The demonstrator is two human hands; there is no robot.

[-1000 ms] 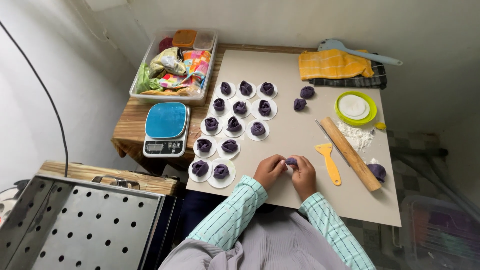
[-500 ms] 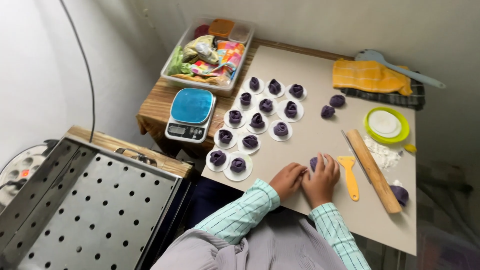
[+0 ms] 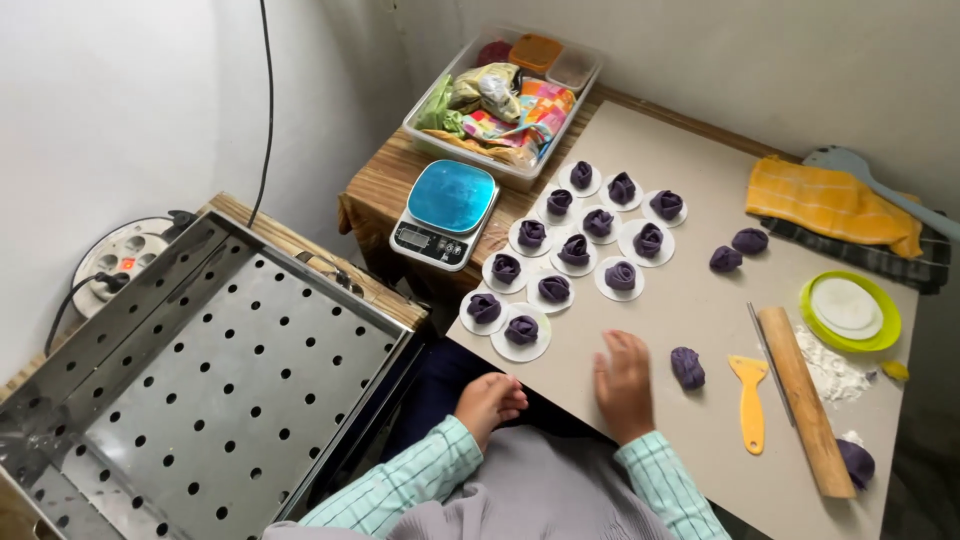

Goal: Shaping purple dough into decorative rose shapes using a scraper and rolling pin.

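My right hand (image 3: 624, 384) rests flat on the beige work board (image 3: 700, 300), fingers apart, holding nothing. A shaped purple dough piece (image 3: 687, 366) lies on the board just to its right. My left hand (image 3: 489, 400) hangs off the board's near edge above my lap, fingers loosely curled and empty. Several purple dough roses on white paper rounds (image 3: 575, 250) sit in rows on the board beyond my hands. Two plain purple dough balls (image 3: 737, 250) lie further back.
A perforated steel tray (image 3: 200, 380) stands at the left. A blue digital scale (image 3: 447, 211) and a plastic tub of packets (image 3: 505, 105) sit on a wooden table. On the right lie a rolling pin (image 3: 803, 397), a yellow scraper (image 3: 749, 398), a green lid (image 3: 848, 310) and a yellow cloth (image 3: 830, 203).
Both hands have let go of the dough piece, which now lies on the board. My left hand has drawn back off the board. The view has swung left toward the steel tray.
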